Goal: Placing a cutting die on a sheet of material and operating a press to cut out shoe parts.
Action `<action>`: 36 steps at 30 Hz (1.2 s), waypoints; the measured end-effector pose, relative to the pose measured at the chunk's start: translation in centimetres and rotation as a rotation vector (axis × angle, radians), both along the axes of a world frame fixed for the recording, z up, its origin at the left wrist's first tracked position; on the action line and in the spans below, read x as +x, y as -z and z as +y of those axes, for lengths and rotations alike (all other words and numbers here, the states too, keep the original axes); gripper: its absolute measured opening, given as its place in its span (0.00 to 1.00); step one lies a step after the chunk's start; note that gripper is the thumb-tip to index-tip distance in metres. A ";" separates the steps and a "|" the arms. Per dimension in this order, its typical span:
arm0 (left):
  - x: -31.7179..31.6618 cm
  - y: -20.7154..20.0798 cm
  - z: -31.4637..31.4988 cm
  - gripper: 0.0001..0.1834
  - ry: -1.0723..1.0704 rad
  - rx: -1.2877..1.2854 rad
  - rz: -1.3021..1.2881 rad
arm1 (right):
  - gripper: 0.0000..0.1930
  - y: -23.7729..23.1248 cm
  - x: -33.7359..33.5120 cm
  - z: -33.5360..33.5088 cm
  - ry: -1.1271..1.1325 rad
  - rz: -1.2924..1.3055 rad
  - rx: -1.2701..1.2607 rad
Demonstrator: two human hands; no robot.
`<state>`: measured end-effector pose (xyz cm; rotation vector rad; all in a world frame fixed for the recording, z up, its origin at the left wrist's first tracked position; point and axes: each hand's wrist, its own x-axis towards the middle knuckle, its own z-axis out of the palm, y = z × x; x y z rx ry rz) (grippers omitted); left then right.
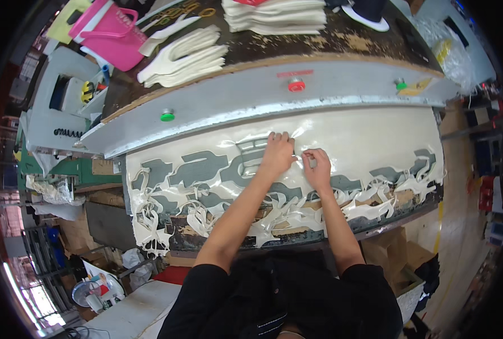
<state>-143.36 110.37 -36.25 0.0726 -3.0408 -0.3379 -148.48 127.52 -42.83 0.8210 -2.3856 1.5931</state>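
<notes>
A cream sheet (364, 133) with several shaped holes lies across the dark green bed (198, 169). On it, left of the middle, rests a metal cutting die (252, 148) with thin raised walls. My left hand (278, 153) is at the die's right end, fingers bent down over its edge; the palm hides part of it. Just to the right, my right hand (317, 165) is held low above the sheet, thumb and fingers pinched together. What is in that pinch, if anything, is too small to make out.
Curling offcuts (274, 212) hang along the bed's front edge. Behind runs a grey machine beam (234, 85) with a red button (296, 85) and green buttons (167, 115). On top sit stacked cream cut pieces (186, 56) and a pink basket (113, 34). A cardboard box (390, 257) stands at lower right.
</notes>
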 end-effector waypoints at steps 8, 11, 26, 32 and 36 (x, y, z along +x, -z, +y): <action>3.7 -8.7 -4.1 0.28 -0.045 0.405 -0.004 | 0.04 0.3 -0.2 0.0 -0.019 0.004 0.036; 8.5 -12.0 -6.6 0.31 -0.064 0.419 0.109 | 0.05 0.3 -0.1 0.2 -0.045 0.028 0.064; 24.2 -17.2 0.0 0.33 -0.063 0.337 0.431 | 0.56 -14.0 18.1 -2.8 -0.759 -0.476 -0.323; 27.5 -16.0 2.0 0.27 0.422 0.076 0.326 | 0.48 -14.9 19.0 -0.4 -0.702 -1.650 -0.688; 29.8 -13.3 3.5 0.26 0.268 0.419 0.409 | 0.37 -13.0 21.6 -1.6 -0.511 -1.429 -0.749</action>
